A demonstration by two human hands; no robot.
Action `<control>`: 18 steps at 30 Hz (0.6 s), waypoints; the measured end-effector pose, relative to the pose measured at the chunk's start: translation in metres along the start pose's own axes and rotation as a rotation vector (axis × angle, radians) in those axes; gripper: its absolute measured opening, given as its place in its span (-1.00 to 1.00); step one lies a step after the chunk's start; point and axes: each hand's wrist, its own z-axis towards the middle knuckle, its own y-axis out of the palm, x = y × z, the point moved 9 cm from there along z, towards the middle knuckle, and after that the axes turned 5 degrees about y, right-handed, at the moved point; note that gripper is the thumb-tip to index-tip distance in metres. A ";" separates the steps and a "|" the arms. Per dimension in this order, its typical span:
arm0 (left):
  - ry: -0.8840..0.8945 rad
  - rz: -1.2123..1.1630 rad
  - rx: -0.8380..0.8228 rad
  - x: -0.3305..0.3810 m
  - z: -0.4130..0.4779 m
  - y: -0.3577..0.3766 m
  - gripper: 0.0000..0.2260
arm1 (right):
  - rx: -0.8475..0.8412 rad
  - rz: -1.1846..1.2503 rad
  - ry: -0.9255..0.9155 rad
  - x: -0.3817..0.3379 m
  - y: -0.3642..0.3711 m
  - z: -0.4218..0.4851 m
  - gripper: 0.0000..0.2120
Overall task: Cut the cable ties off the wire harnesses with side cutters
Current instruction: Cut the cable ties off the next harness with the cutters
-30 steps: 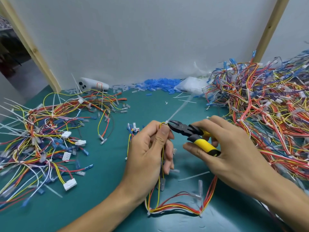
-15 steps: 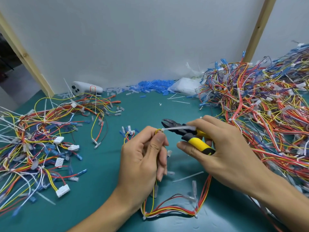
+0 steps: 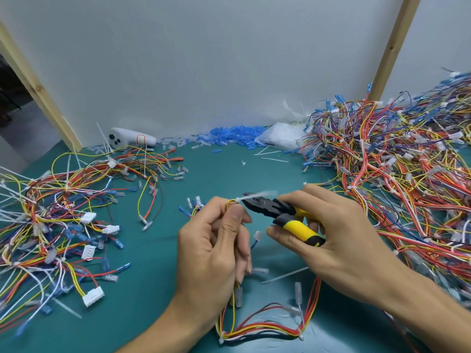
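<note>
The left hand pinches the wire harness over the desk, cable tie at 12 o'clock of the thumb, while the right hand grips the side cutters at 3 o'clock of the tie.

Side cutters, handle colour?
Yellow with black ends, on the side cutters gripped by the right hand; clearest in the head view.

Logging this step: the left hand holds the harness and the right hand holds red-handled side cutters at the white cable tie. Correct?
Not quite. The head view shows yellow handles, not red. Otherwise right: the left hand holds the harness and the right hand holds the side cutters at the white cable tie.
</note>
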 end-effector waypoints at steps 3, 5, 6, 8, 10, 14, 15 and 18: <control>-0.009 -0.004 0.001 -0.001 0.002 -0.002 -0.74 | 0.002 -0.006 -0.019 -0.002 0.000 -0.001 -0.70; 0.014 0.032 -0.036 0.002 0.000 0.003 -0.72 | 0.004 -0.010 -0.023 -0.003 0.000 -0.002 -0.70; 0.023 0.040 -0.049 0.003 -0.001 0.005 -0.71 | 0.004 -0.007 -0.025 -0.004 0.000 -0.002 -0.70; 0.030 0.040 -0.061 0.004 -0.002 0.005 -0.73 | 0.007 0.003 -0.029 -0.004 0.000 -0.002 -0.71; 0.032 0.041 -0.065 0.004 -0.002 0.004 -0.74 | 0.013 0.006 -0.035 -0.004 0.000 -0.002 -0.71; 0.026 0.114 -0.144 0.000 -0.003 0.010 -0.72 | -0.002 0.013 -0.043 -0.004 0.001 -0.001 -0.75; 0.024 0.140 -0.166 -0.001 -0.004 0.012 -0.71 | -0.014 0.020 -0.048 -0.004 0.002 -0.001 -0.75; -0.007 0.096 -0.187 -0.004 -0.005 0.013 -0.62 | -0.038 0.039 -0.061 -0.006 0.000 0.001 -0.78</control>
